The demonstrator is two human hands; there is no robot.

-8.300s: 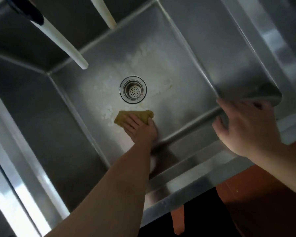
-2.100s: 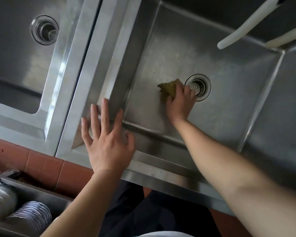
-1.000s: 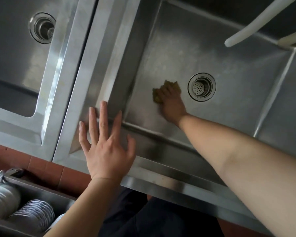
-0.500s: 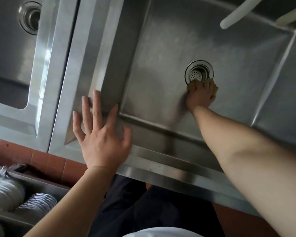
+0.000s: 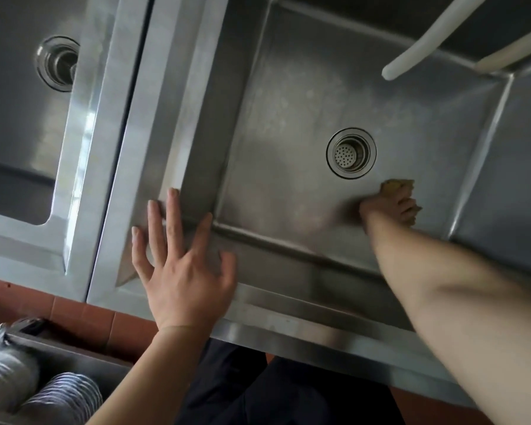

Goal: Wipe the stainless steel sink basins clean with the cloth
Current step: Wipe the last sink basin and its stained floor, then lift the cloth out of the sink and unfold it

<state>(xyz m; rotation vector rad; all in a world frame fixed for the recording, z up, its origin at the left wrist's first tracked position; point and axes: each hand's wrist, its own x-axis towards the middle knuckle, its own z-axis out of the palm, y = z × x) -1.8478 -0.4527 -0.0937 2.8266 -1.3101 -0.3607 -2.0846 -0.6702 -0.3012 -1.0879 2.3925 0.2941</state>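
Right hand (image 5: 388,207) presses yellow cloth (image 5: 394,187) flat on right basin (image 5: 282,167) floor, near-right of drain strainer (image 5: 351,153). Left hand (image 5: 183,265) splayed, empty, braced on near rim. Faint pale residue shows far-left of the drain; left basin (image 5: 16,124) looks untouched. Roughly midway, by my guess.

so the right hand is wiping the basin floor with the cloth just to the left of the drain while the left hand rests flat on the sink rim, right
Not quite. In the head view the right hand presses the cloth on the basin floor to the right of the drain and nearer the person, not left of it. The left hand does rest flat on the sink rim.
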